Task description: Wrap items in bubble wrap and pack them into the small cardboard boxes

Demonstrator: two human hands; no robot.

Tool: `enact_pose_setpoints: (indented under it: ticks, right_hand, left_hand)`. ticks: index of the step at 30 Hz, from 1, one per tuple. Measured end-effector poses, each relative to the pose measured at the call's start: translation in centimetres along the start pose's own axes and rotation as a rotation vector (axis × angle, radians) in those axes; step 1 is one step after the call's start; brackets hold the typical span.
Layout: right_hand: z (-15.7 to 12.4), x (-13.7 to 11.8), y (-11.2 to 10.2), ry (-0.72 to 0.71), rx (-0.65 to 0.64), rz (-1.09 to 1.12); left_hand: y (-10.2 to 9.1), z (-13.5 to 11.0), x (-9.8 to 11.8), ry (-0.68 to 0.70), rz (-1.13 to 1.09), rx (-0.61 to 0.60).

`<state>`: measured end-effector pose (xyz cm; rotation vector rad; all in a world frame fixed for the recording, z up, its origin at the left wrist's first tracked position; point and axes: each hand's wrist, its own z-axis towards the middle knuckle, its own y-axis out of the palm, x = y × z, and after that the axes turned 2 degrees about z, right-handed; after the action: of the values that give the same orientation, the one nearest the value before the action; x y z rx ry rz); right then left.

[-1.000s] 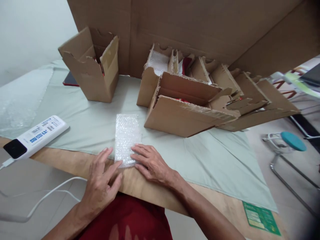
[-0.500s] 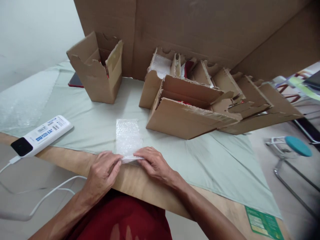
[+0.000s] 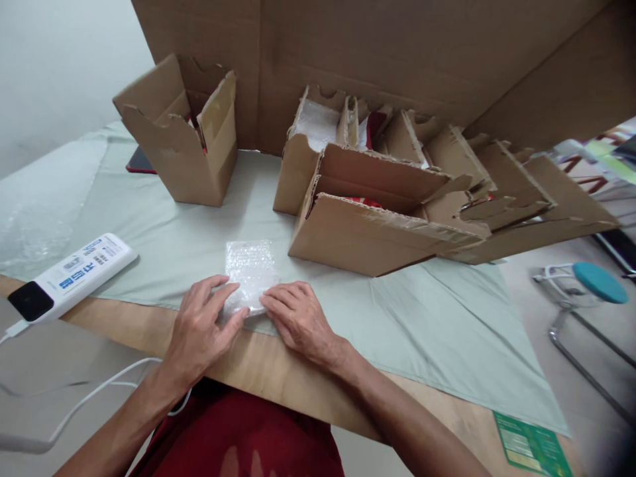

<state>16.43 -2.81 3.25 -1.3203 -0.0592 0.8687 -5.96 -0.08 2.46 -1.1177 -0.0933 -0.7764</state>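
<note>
A small piece of clear bubble wrap [image 3: 250, 270] lies on the pale green cloth [image 3: 387, 318] near the table's front edge. Its near end is folded over. My left hand [image 3: 201, 328] presses on the wrap's near left corner with fingers spread and flat. My right hand [image 3: 298, 318] rests on the near right corner, fingers stretched and lying together on the fold. Neither hand grips anything.
An upright open cardboard box [image 3: 179, 136] stands at the back left. Several open cardboard boxes [image 3: 377, 218] crowd the back right. A large cardboard sheet [image 3: 397, 53] forms the backdrop. A white power strip [image 3: 64, 275] with a cable lies at the left. A stool [image 3: 591, 285] stands right of the table.
The bubble wrap lay flat and long a second ago. Both hands pinched its near edge, lifted it and folded it forward. The wrap now looks shorter and the hands press it flat.
</note>
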Motion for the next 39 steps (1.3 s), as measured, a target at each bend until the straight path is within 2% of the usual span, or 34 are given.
enact_pose_setpoints:
  ticks: [4, 7, 9, 11, 13, 16, 18, 22, 24, 27, 30, 32, 36, 39]
  right_hand:
    - [0.2, 0.3, -0.6, 0.114, 0.005, 0.24]
    - [-0.1, 0.1, -1.1, 0.206, -0.01, 0.358]
    - [-0.3, -0.1, -1.3, 0.213, 0.067, 0.275]
    - [-0.2, -0.5, -1.2, 0.16, 0.129, 0.123]
    - [0.0, -0.6, -1.0, 0.088, 0.086, 0.005]
    - [0.8, -0.1, -0.3, 0.05, -0.031, -0.041]
    - [1.3, 0.6, 0.2, 0.095, -0.022, 0.001]
    - [1.7, 1.0, 0.2, 0.253, 0.133, 0.201]
    - [1.5, 0.3, -0.2, 0.294, 0.162, 0.341]
    - [0.8, -1.0, -0.8, 0.341, 0.138, 0.547]
    - [-0.2, -1.5, -1.6, 0.404, 0.113, 0.636]
    - [-0.9, -1.1, -2.4, 0.439, 0.1, 0.645]
    - [-1.6, -0.2, -4.6, 0.492, 0.013, 0.772]
    - [-1.5, -0.1, -6.2, 0.499, -0.042, 0.873]
  left_hand:
    - [-1.8, -0.9, 0.6, 0.147, -0.136, -0.082]
    - [-2.0, -1.1, 0.4, 0.089, -0.194, -0.116]
    - [-1.5, -0.6, 0.0, -0.018, -0.166, -0.106]
    - [-0.6, 0.2, -0.3, -0.092, -0.105, -0.083]
    - [0.1, 1.1, -0.5, -0.12, -0.059, -0.051]
    - [0.4, 1.6, -0.3, -0.217, -0.102, -0.031]
    - [0.1, 0.9, 0.2, -0.357, -0.215, -0.008]
    - [-0.7, -0.9, 1.6, -0.63, -0.621, -0.025]
    - [-0.8, -1.1, 2.4, -0.712, -0.822, -0.091]
    - [-0.4, -0.3, 3.5, -0.77, -1.021, -0.15]
    - [0.0, 0.6, 4.1, -0.781, -1.045, -0.16]
    - [0.1, 0.7, 4.3, -0.732, -0.983, -0.204]
    - [0.6, 0.1, 4.9, -0.517, -0.905, -0.365]
    - [1.1, -0.1, 5.9, -0.375, -0.826, -0.444]
